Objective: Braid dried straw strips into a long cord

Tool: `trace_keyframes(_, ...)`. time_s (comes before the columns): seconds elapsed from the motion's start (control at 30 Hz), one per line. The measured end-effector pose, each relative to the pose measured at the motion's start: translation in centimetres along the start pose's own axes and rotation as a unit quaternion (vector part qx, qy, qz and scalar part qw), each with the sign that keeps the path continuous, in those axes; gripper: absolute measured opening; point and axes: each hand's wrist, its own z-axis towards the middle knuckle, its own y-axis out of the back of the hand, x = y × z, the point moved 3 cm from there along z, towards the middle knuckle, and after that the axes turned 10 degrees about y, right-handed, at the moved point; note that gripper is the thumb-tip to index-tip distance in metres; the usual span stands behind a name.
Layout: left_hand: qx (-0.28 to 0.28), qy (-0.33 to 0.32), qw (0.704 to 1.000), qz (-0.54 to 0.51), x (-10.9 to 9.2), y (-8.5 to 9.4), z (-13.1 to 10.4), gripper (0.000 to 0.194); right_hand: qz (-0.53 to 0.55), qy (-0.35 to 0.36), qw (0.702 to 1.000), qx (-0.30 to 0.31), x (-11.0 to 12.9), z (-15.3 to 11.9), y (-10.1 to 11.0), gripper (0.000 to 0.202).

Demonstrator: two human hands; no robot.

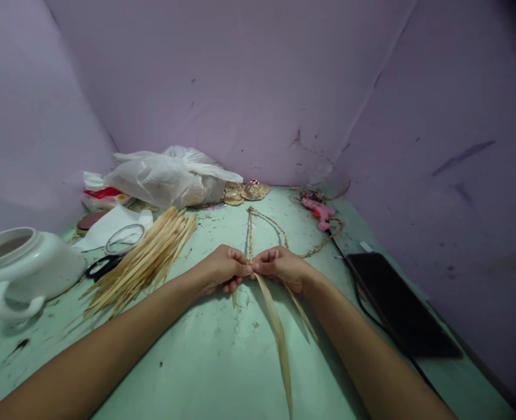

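Both hands meet at the near end of a thin braid [251, 233] of dried plant fibre. My left hand [226, 268] pinches the braid's end, and a short strip pokes out below its fingers. Right beside it, my right hand [280, 267] is closed in a pinch at the same spot. A long pale flat strip [275, 326] hangs from between the fingertips toward the table's near side. Another narrow strip [302, 315] comes out under my right hand. The braid runs away from me, turns back at the far side and curves off to the right.
On the left lie a bundle of dried strips [153, 251], black-handled scissors [104, 267], a tape roll [125, 239] and a white teapot [60, 259]. Behind are a plastic bag [165, 178] and woven pieces [254, 191]. A pink glue gun [319, 213] and a black tablet-like slab [402, 303] lie right.
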Motion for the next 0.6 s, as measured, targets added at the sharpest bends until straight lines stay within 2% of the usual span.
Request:
trace_keyframes(0.13, 0.044, -0.002, 0.999, 0.012, -0.3, 0.2, -0.4, 0.009, -0.036, 0.0, 0.999, -0.006, -0.1, 0.1, 0.0, 0.017)
trace_keyframes(0.2, 0.048, -0.002, 0.999, 0.01, -0.5, 0.2, -0.6, 0.009, -0.044, 0.0, 0.999, -0.011, -0.1, 0.1, 0.1, 0.016)
trace_keyframes(0.27, 0.025, -0.001, 1.0, 0.008, -0.7, 0.2, -0.6, 0.008, -0.043, 0.0, 0.999, -0.011, -0.1, 0.0, 0.2, 0.015)
trace_keyframes(0.43, -0.084, 0.03, 0.995, 0.037, -0.6, 0.1, -0.3, 0.003, -0.079, 0.018, 0.996, -0.021, 0.0, 0.1, 0.1, 0.013)
trace_keyframes(0.6, -0.114, -0.035, 0.991, 0.064, -0.3, 0.1, 0.5, 0.008, -0.22, 0.022, 0.97, -0.097, 0.1, 0.3, 0.2, 0.014)
